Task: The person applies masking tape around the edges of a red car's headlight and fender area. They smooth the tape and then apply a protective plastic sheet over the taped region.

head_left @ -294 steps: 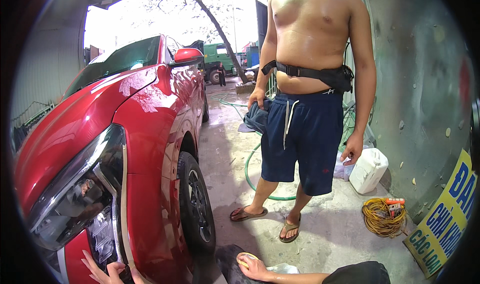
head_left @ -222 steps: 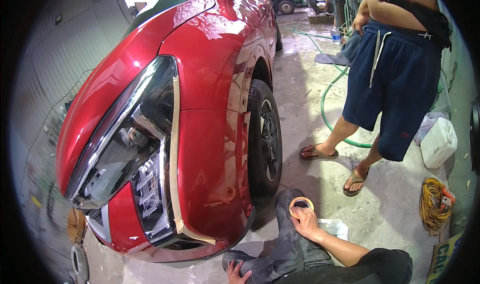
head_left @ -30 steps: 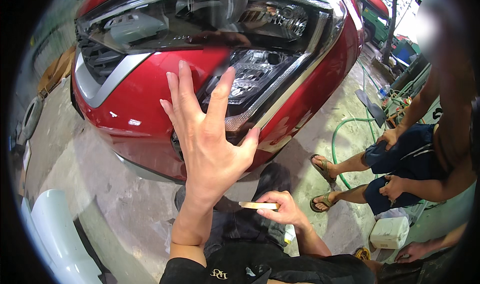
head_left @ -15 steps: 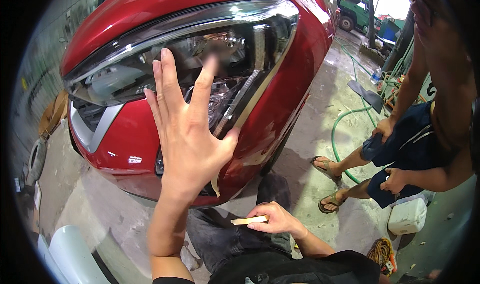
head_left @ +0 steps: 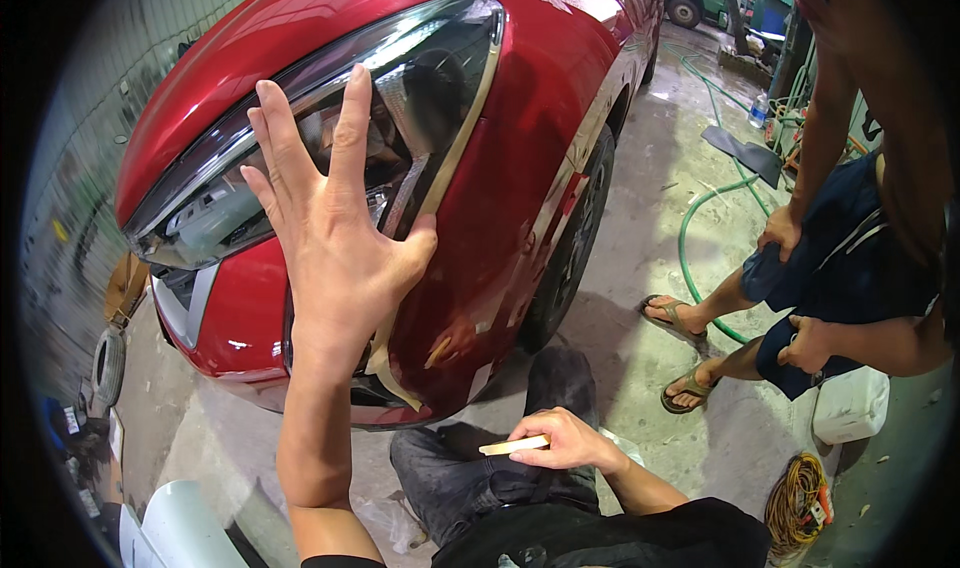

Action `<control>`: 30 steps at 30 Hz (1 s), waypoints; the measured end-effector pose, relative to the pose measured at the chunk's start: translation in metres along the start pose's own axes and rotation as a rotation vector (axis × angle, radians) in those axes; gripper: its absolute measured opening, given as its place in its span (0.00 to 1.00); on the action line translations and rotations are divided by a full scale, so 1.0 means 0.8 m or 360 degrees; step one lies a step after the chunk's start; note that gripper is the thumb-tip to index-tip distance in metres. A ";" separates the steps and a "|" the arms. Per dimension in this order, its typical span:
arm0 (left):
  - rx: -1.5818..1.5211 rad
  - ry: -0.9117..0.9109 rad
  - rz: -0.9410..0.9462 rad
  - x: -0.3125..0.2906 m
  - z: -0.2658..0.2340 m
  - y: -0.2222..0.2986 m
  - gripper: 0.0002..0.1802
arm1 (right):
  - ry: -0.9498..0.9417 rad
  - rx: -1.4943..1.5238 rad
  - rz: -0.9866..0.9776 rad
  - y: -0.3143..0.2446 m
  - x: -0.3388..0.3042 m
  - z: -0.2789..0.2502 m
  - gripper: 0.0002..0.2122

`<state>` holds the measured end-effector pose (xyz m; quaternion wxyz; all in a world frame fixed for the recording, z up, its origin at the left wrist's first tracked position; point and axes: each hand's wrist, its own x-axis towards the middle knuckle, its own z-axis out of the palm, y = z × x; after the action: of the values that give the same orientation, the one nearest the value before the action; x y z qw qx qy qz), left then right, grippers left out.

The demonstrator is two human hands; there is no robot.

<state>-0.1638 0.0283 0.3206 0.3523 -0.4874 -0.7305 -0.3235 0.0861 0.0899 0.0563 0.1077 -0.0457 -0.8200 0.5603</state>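
My left hand (head_left: 335,233) is raised in front of the headlight (head_left: 230,208) of a red car, fingers spread and nothing in them. Its thumb tip overlaps a strip of beige masking tape (head_left: 455,163) that runs along the headlight's outer edge; whether it touches cannot be told. Lower down, a loose-looking end of tape (head_left: 385,373) hangs by the bumper. Over my lap, my right hand (head_left: 568,438) is closed on a narrow pale-yellow thing that looks like a roll of masking tape (head_left: 515,446) seen edge-on.
Close on the right stands a person in dark shorts (head_left: 835,258) and sandals. A green hose (head_left: 685,238) winds over the concrete floor. A white jug (head_left: 850,405) and a coiled cord (head_left: 795,498) lie lower right. A pale panel (head_left: 185,528) is at lower left, a tyre (head_left: 108,368) beyond it.
My view has shifted to the right, so the car sits further left and its front wheel shows. My left hand is still spread before the headlight; the right keeps its grip.
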 end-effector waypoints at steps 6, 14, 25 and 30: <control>0.0162 0.0028 0.0108 0.021 0.009 0.009 0.67 | 0.0056 0.0033 -0.0094 0.010 -0.007 -0.006 0.12; 0.0337 0.0052 0.0198 0.047 0.024 0.024 0.66 | 0.0009 0.0071 -0.0067 0.028 -0.014 -0.009 0.12; 0.0482 0.0196 0.0373 0.082 0.047 0.043 0.63 | 0.0140 0.0073 -0.0134 0.032 -0.034 -0.018 0.12; 0.0544 0.0222 0.0415 0.092 0.053 0.051 0.61 | 0.0165 0.0032 -0.0120 0.040 -0.044 -0.017 0.13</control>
<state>-0.1541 0.1115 0.3639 0.5183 -0.4874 -0.6793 -0.1797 0.1222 0.1073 0.0273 0.1717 -0.0428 -0.8087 0.5609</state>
